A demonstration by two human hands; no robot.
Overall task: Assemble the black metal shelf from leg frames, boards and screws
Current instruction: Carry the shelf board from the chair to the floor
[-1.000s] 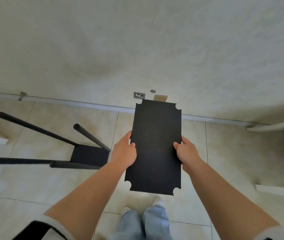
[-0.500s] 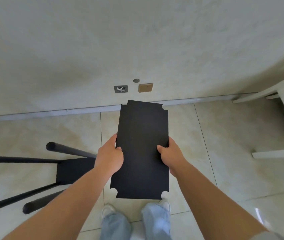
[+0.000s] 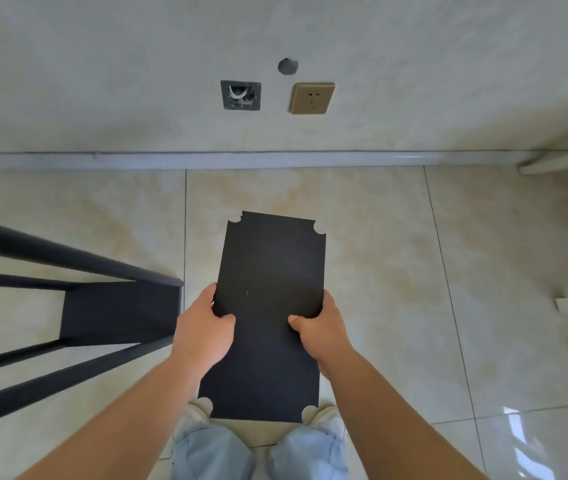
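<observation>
Two hands carried one black board (image 3: 270, 313) between them: the left hand (image 3: 203, 332) clamped its left long edge and the right hand (image 3: 324, 332) its right, each thumb lying on the top face and the fingers curled out of sight beneath, so both grips were closed on the board and nothing else. They sat roughly opposite each other, a little nearer the person than the board's middle, which looked a balanced hold. The board hung flat in the air above the tiled floor (image 3: 414, 271), its far end toward the wall and its near end over the person's shoes, and all four corners showed rounded notches, presumably cut to seat against round legs. Just beside it on the left lay the part-built shelf (image 3: 116, 313), on its side, with one board already fixed between black tubular legs running off the left edge. Judging from this, the step was to bring the held board to those legs; doing it well would mean turning it to match the fitted board, keeping both grips even so it did not tilt, and sliding each notch squarely against its leg before any screw went in. No screws were visible here.
</observation>
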